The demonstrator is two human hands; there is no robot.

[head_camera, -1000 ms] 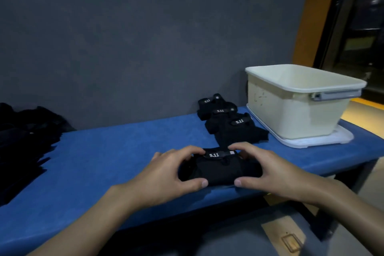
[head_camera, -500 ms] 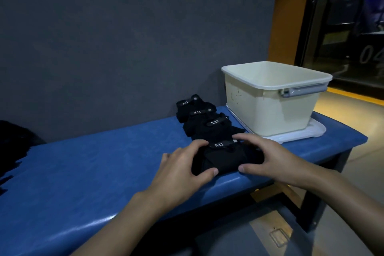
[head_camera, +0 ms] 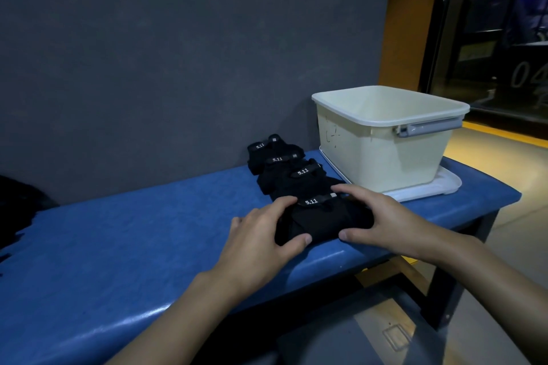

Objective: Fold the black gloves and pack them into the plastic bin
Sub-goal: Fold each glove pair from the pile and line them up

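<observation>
A folded black glove bundle with a "5.11" tag lies on the blue bench near its front edge. My left hand grips its left side and my right hand grips its right side. Behind it, a row of three more folded black gloves runs back toward the wall. The cream plastic bin stands to the right on a white lid; what I see of its inside holds nothing.
A dark heap of black fabric lies at the bench's left end. A grey wall runs directly behind the bench. The bin has a grey handle. The bench's right end drops off to the floor.
Both hands have slid the held bundle back and to the right, up against the row of folded gloves and closer to the bin. My view has turned slightly right.
</observation>
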